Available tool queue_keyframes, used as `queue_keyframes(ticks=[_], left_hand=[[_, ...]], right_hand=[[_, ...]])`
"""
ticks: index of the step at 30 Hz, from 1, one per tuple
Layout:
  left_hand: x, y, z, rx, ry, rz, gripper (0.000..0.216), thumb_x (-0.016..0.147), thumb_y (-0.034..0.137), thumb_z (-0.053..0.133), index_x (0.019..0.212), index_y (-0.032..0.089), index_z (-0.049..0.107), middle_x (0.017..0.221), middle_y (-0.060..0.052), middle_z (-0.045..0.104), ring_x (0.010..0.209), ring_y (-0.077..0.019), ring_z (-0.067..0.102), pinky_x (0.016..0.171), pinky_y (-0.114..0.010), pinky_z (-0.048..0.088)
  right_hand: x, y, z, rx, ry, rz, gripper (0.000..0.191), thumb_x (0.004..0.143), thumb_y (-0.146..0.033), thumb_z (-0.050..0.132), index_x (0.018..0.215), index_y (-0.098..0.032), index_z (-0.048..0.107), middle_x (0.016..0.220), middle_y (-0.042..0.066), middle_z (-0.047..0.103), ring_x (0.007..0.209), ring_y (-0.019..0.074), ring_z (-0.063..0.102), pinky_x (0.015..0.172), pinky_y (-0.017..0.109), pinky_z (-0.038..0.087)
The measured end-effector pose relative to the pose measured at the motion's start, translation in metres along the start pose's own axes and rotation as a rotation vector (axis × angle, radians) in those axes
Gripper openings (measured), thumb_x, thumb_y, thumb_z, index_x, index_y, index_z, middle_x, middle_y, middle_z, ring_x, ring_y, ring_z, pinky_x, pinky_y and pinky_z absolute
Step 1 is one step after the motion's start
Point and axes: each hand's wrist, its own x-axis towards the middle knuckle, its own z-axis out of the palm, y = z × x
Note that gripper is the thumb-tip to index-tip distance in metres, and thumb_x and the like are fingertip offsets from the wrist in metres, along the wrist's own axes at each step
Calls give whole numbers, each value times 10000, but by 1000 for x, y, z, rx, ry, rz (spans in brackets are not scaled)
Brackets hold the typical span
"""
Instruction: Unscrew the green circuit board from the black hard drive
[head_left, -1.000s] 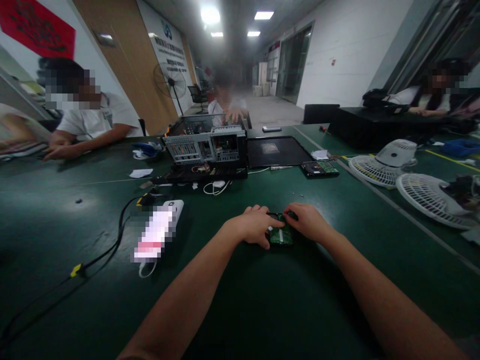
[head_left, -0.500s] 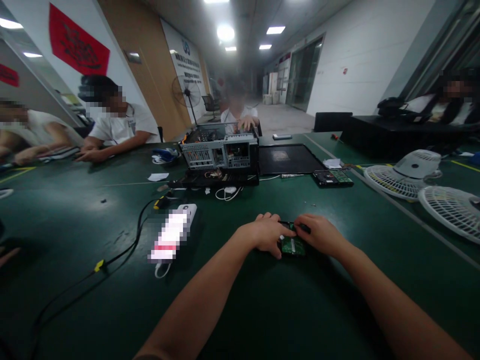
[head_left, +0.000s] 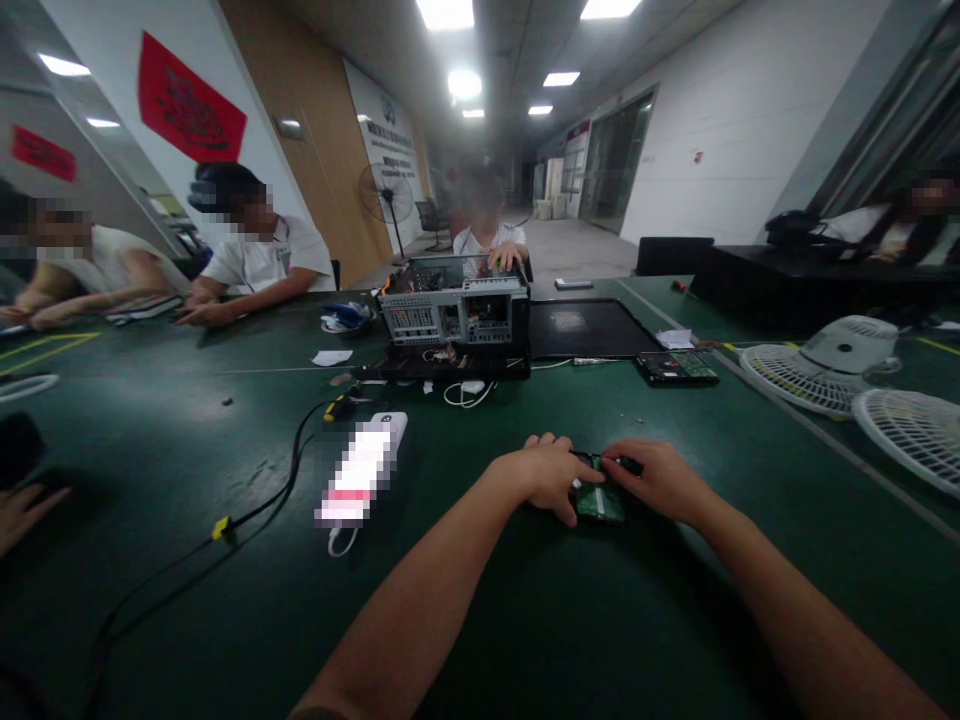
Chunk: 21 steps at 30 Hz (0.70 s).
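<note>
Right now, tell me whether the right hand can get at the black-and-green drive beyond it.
Probably yes: the drive lies past the right hand, with table and tiny bits between. The hand seems to pinch a small dark object at the green circuit board, so may need freeing.

Both forearms [head_left: 431, 570] out front, angled inward, left hand [head_left: 550, 478] palm-down with digits splayed, right hand [head_left: 658, 480] close beside it, fingers curled.

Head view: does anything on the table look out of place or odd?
On the right, a white fan head lies face down with no visible stand, and the far computer case is open, insides exposed. Nothing looks spilled. The left hand partly covers the circuit board, so I can't judge damage there.
</note>
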Motion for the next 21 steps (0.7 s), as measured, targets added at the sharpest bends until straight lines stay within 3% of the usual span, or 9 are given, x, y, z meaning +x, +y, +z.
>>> queue_keyframes(ticks=[5, 9, 12, 17, 21], left_hand=[[0, -2, 0, -27, -8, 7, 900, 717, 587, 772, 1525, 477, 393, 1462, -77, 421, 1373, -408, 365, 1101, -555, 316], [2, -9, 2, -9, 7, 33, 888, 735, 617, 738, 1534, 486, 374, 1470, -86, 409, 1327, -417, 397, 1069, -561, 335], [2, -12, 2, -19, 11, 67, 879, 734, 644, 727, 1529, 486, 386, 1465, -92, 401, 1300, -418, 408, 1052, -553, 349], [-2, -11, 0, -18, 28, 75, 863, 742, 641, 723, 1525, 465, 407, 1438, -98, 416, 1270, -407, 433, 1044, -538, 363], [-3, -9, -1, -10, 11, 50, 862, 747, 649, 721, 1526, 477, 396, 1452, -88, 409, 1293, -401, 422, 1052, -526, 365]], right_hand=[[-1, 2, 3, 0, 38, 50, 250, 953, -429, 544, 995, -260, 723, 955, 32, 769, 865, 218, 712, 792, 345, 516], [-1, 12, -2, 55, 265, 235, 326, 928, -471, 574, 1126, -224, 653, 999, 57, 775, 821, 220, 713, 803, 359, 521], [2, 17, -15, 198, 389, 326, 355, 970, -406, 451, 1229, -216, 603, 942, 47, 771, 713, 194, 689, 734, 339, 524], [16, 2, -32, 281, 582, 371, 394, 889, -255, 434, 1220, -197, 641, 1054, 81, 754, 826, 209, 697, 815, 368, 536], [22, -13, -26, 225, 697, 329, 459, 853, -219, 519, 1302, -175, 602, 1121, 103, 745, 955, 238, 715, 938, 417, 531]])
